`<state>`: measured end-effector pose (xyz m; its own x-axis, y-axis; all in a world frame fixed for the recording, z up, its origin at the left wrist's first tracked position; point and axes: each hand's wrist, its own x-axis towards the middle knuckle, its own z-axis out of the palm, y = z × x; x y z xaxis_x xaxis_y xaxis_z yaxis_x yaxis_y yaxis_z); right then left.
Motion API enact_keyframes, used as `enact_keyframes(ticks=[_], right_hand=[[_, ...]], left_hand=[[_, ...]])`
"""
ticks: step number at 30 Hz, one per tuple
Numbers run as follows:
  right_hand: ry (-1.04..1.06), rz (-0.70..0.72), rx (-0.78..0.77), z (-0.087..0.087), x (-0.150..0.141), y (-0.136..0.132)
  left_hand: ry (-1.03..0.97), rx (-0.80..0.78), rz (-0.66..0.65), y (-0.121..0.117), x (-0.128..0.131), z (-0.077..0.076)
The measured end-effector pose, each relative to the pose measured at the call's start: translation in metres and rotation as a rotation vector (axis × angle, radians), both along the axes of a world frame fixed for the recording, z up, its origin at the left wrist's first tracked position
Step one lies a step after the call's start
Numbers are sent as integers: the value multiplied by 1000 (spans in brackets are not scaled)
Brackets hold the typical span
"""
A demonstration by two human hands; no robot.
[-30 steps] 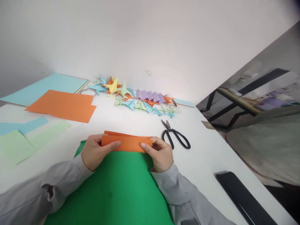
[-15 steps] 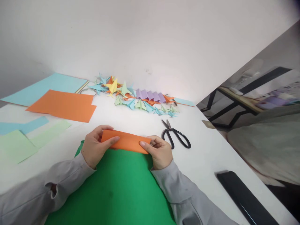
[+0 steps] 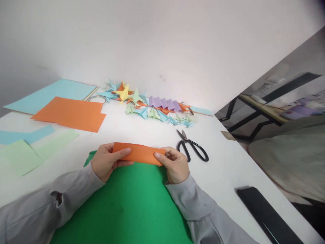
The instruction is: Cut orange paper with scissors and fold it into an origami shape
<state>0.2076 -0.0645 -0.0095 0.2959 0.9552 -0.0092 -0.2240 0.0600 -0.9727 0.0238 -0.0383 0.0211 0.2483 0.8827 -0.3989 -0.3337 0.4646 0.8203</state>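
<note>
An orange sheet (image 3: 68, 114) is already notched, while from the pinching left hand (image 3: 105, 162) an orange strip (image 3: 142, 154), perhaps folded once, its back being hidden, but not yet shaped further, is stretched above green cloth (image 3: 142, 203) to the pinching right hand (image 3: 177, 166), near open scissors (image 3: 185, 140).

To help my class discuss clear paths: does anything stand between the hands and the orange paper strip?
Nothing visible does. The left hand and right hand each pinch one end of the orange paper strip. The scissors lie beyond the right hand, outside its grip.
</note>
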Motion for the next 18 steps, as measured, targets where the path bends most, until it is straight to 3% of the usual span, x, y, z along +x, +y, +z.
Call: enact_keyframes(ticks=[18], right_hand=[[-170,-6,-33,-13,7,4]], left_hand=[[128,40,69,1,2,-6]])
